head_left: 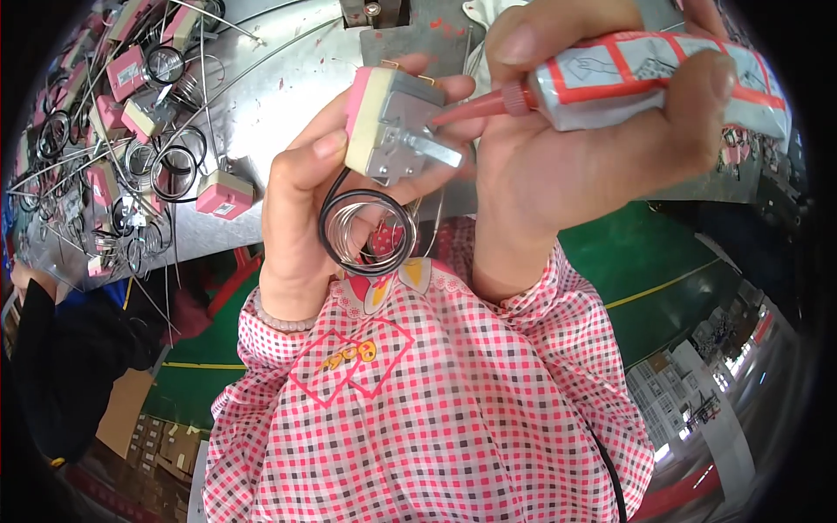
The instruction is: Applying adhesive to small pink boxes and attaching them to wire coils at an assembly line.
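My left hand grips a capillary thermostat, a boxy unit with a pink and cream body, a grey metal face and a shaft sticking out. Below it hangs its coil of thin metal tube, partly sleeved in black. In my right hand is a white and red squeeze bottle, lying nearly level with its long red nozzle pointing left. The nozzle's tip is at the metal face near the shaft; whether it touches I cannot tell.
Many similar pink and cream thermostats with coiled tubes lie piled on the metal table at the left. A metal fixture stands at the far edge. Another person's hand is at the far left. Below the table is a green floor.
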The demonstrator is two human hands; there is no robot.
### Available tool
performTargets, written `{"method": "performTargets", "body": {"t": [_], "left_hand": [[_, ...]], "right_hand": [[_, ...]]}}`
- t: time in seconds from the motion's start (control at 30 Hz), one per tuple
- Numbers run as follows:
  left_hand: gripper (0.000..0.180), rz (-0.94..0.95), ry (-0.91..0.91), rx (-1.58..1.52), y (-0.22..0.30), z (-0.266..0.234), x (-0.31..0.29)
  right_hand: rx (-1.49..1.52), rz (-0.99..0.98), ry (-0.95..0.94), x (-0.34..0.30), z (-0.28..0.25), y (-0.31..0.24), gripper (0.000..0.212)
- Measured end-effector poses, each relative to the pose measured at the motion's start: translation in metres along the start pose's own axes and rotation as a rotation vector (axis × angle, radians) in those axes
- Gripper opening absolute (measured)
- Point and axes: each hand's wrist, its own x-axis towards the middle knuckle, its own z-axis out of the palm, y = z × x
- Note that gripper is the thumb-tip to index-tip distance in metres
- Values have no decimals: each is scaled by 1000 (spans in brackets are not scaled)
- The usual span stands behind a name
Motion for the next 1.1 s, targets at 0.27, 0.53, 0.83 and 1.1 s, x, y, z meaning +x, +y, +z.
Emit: {"method": "performTargets", "body": {"t": [0.27,0.53,0.83,1.1], "left_hand": [[56,47,-50,-14,-1,3,-2],[53,14,99,47,-1,5,-3],[56,-10,168,208,0,0,-1],[55,-14,258,228,-1,4,0]], "right_hand": [[-50,-8,-58,-3,6,1,38],[-108,-31,-108,-2,6,1,38],[-180,-61,-148,-4,7,4,38],[-246,-78,-182,-5,6,4,39]]}}
